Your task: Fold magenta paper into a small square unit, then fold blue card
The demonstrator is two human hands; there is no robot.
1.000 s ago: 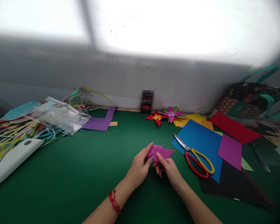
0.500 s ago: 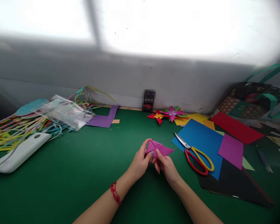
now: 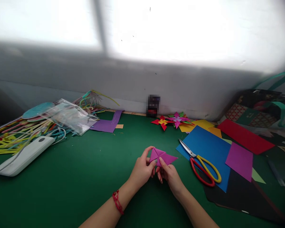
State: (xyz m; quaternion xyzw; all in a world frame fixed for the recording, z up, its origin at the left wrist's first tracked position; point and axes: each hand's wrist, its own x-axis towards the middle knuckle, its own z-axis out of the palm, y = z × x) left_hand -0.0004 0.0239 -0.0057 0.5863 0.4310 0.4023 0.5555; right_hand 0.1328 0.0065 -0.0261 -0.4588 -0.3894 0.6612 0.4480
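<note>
A folded magenta paper piece with crossing creases and a point toward the right is held above the green table. My left hand pinches its left side, thumb on top and fingers behind. On its lower edge my right hand closes, the thumb pressing near the middle. Some fingertips are hidden behind the paper. To the right, scissors with one red and one yellow handle lie partly on a blue paper sheet.
Folded paper stars lie at the back beside yellow paper. Red paper, purple paper and black paper are on the right. At left are a white glue-gun-like device, colourful strips and a plastic bag.
The view has shifted slightly, so most things sit a little lower in the picture. Both hands keep hold of the magenta paper, with its crossing folds turned a little more into view.
</note>
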